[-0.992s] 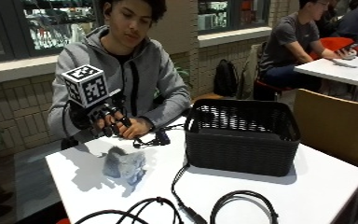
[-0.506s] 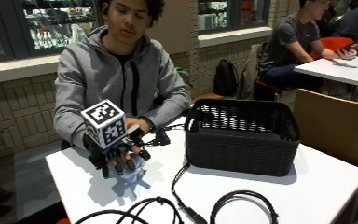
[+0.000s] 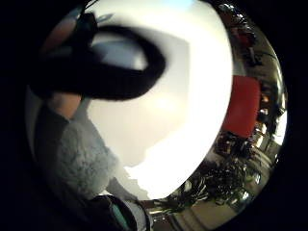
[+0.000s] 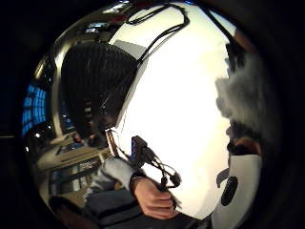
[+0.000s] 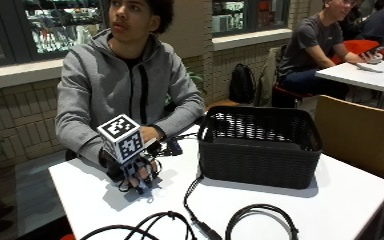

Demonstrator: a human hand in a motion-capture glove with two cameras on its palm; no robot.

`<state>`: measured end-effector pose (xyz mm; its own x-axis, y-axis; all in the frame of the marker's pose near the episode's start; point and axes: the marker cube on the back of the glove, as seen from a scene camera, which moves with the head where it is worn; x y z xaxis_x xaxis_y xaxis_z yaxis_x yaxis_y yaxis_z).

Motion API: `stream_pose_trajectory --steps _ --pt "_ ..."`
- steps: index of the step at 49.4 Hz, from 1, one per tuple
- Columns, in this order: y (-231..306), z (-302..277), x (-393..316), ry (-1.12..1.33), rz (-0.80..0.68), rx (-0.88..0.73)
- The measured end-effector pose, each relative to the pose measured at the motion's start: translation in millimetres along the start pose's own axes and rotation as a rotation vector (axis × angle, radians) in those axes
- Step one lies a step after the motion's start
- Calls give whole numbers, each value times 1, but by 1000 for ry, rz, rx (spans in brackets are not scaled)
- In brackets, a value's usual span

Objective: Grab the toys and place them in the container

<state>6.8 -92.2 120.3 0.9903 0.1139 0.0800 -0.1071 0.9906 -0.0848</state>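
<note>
Grey plush toy (image 3: 79,163) lies on the white desk (image 5: 352,200), under the gloved right hand (image 5: 133,172), whose fingers curl down around it. Both sit left of the black basket (image 5: 258,147), near it.

A cafeteria-style common room: white desk (image 5: 325,200), wooden chair (image 5: 358,132), brick walls (image 5: 19,120), big windows (image 5: 65,25), a second dining table (image 5: 362,75).

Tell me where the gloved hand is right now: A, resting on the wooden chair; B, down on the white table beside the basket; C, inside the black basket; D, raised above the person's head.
B: the gloved hand is down on the white table, clear of the black basket beside it.
</note>
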Motion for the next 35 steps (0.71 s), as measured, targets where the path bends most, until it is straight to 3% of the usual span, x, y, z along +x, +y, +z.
stream_pose_trajectory --steps 7,17,23,28,35 --pt "2 -6 -10 99 -53 89" --pt "8 -48 -42 40 -159 237" --pt "6 -96 -97 4 -266 300" --pt "2 -127 -161 17 -439 332" --pt "-42 -151 -236 13 -563 282"
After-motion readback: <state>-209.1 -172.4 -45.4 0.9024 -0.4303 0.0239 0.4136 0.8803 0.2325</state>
